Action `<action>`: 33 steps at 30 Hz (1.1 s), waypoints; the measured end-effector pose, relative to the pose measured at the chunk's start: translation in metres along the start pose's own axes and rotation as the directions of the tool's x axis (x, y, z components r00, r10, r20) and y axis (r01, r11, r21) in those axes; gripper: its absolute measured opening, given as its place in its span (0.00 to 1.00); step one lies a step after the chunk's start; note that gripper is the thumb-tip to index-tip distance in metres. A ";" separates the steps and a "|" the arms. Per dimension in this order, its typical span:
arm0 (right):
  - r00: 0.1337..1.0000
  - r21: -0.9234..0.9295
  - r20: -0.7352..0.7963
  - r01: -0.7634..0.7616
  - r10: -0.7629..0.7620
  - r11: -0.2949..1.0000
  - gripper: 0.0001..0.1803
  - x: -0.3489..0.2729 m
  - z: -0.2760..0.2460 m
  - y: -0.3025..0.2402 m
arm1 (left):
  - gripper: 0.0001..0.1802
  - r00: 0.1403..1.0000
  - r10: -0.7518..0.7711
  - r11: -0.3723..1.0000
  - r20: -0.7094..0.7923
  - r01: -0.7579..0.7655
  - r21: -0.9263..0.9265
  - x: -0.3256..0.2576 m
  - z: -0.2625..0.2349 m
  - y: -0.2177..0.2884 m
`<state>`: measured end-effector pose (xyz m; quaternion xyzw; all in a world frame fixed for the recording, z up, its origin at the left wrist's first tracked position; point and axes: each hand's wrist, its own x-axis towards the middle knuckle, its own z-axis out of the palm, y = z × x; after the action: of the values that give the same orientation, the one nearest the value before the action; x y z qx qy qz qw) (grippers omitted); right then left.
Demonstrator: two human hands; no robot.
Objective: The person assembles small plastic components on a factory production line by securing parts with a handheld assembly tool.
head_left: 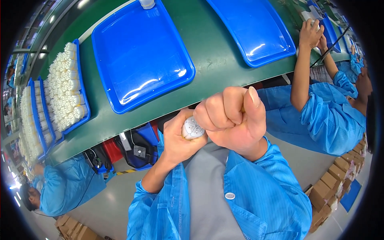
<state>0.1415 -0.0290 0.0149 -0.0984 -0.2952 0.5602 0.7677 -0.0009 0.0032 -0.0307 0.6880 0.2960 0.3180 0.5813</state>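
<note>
Gripping white cylinder [192, 129]: left hand [179, 139] | right hand [232, 118] overlapping | blue tray [140, 52] beyond

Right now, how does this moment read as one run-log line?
left hand: holds white cylindrical part, round end showing | right hand: curled beside that end, contents hidden | beyond: rectangular blue tray on green tabletop

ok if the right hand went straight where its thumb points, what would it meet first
Likely the near edge of the green table, or the blue tray beyond if the right hand is higher; depth is unclear.
</note>
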 end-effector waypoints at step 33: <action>0.994 0.041 -0.105 0.016 -0.012 0.999 0.27 -0.005 0.002 0.012 | 0.19 0.996 0.089 0.990 0.014 -0.090 0.107 -0.002 0.000 -0.006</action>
<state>0.1302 -0.0302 0.0086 -0.1095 -0.2433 0.5549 0.7880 -0.0030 0.0024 -0.0369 0.7325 0.2789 0.3239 0.5299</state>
